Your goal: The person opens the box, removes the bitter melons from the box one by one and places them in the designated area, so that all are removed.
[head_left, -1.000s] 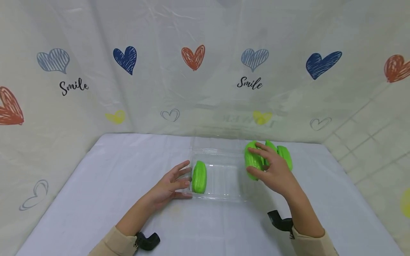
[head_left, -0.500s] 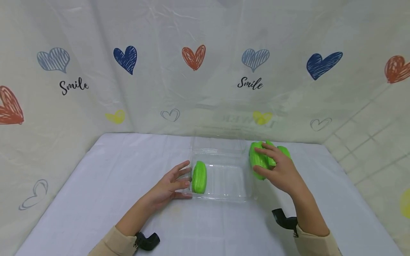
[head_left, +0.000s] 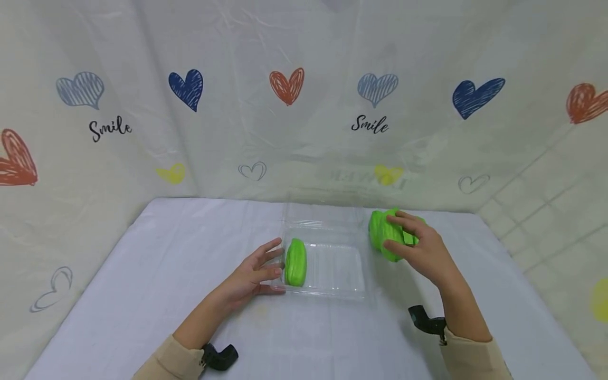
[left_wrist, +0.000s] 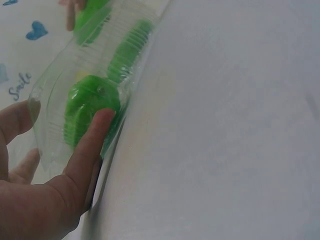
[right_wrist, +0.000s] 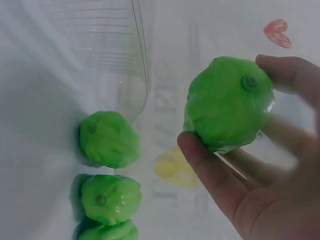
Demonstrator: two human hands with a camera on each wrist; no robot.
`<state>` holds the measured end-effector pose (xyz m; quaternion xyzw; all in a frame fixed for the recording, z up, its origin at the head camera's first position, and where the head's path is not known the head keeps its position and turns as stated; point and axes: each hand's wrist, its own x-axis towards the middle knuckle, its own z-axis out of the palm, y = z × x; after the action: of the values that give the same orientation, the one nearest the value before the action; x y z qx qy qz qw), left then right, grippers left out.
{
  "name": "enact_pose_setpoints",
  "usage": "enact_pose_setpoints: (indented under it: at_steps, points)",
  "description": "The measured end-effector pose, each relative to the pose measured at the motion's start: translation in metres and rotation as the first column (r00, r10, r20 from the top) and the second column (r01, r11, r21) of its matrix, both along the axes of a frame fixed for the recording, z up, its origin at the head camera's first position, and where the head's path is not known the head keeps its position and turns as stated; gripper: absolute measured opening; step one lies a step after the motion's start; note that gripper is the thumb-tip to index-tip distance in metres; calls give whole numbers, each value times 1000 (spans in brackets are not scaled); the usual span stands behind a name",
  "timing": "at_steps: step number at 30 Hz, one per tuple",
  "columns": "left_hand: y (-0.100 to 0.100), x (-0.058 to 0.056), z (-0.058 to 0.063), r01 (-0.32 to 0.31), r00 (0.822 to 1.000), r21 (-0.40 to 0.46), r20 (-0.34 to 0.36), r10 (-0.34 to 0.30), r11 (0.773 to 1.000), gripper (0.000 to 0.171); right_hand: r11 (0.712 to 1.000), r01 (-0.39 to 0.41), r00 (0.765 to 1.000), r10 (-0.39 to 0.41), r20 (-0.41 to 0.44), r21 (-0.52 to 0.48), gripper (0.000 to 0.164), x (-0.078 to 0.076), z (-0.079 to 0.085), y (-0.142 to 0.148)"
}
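A clear plastic container point(head_left: 334, 287) stands on the white cloth with its lid point(head_left: 328, 211) raised at the back. Inside, along the left wall, lies a green ribbed gourd point(head_left: 296, 263). My left hand point(head_left: 254, 274) rests against that left wall, fingers spread and nearly straight; its thumb point(left_wrist: 82, 155) lies across the wall in the left wrist view. To the right of the container my right hand point(head_left: 423, 250) grips a similar green gourd point(right_wrist: 227, 102) between thumb and fingers. In the right wrist view this gourd appears raised, its round stem end facing the camera.
Beside the container's right end, more green gourds sit in a row, among them a nearer gourd point(right_wrist: 110, 139) and a second gourd point(right_wrist: 111, 199). In the head view the right hand partly hides them. A heart-printed curtain point(head_left: 313, 137) hangs behind the table point(head_left: 157, 264).
My right hand has shifted rightward with the gourd in its grip, and another gourd now shows to the left of it. The left hand and container stay where they were.
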<state>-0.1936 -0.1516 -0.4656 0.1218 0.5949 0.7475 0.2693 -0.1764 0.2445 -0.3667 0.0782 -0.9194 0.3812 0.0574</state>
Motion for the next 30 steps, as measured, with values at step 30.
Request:
enact_pose_setpoints:
  at_steps: [30]
  points:
    - [0,-1,1,-4,1000,-1,6,4,1000,75,999,-19,999,17,46,51,62,17,-28,22]
